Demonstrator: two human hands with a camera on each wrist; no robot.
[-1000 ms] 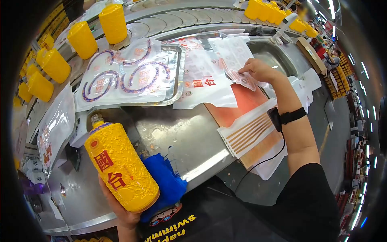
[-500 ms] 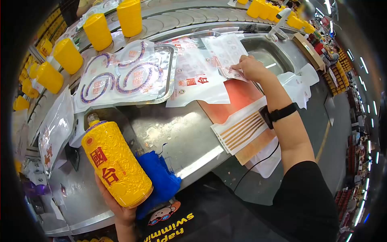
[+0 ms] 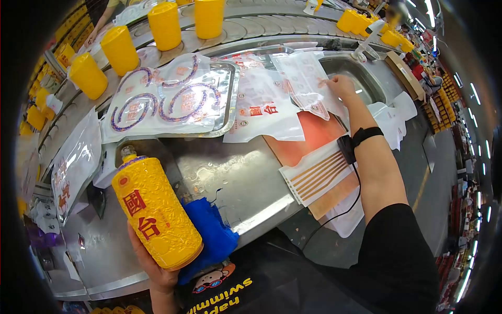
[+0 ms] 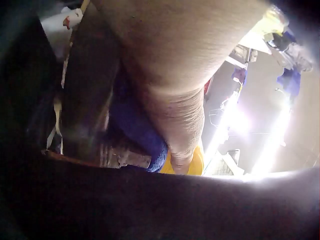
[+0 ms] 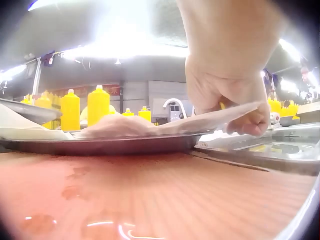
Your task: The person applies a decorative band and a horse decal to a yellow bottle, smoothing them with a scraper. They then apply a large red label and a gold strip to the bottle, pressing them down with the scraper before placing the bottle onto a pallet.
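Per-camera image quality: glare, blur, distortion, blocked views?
Head view: strong fisheye bend, black vignette, glare patches on the steel counter; yellow bottle sharp. Left wrist view: the left hand fills the frame, dark and soft, lamps blown out at right. Right wrist view: ceiling light blown out, near orange mat blurred, right hand pinching a sheet fairly clear.

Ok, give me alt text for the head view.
A person's left hand holds a yellow bottle with red characters over a steel counter, beside a blue cloth. The right hand pinches a sheet of labels by the sink; more bottles stand behind.
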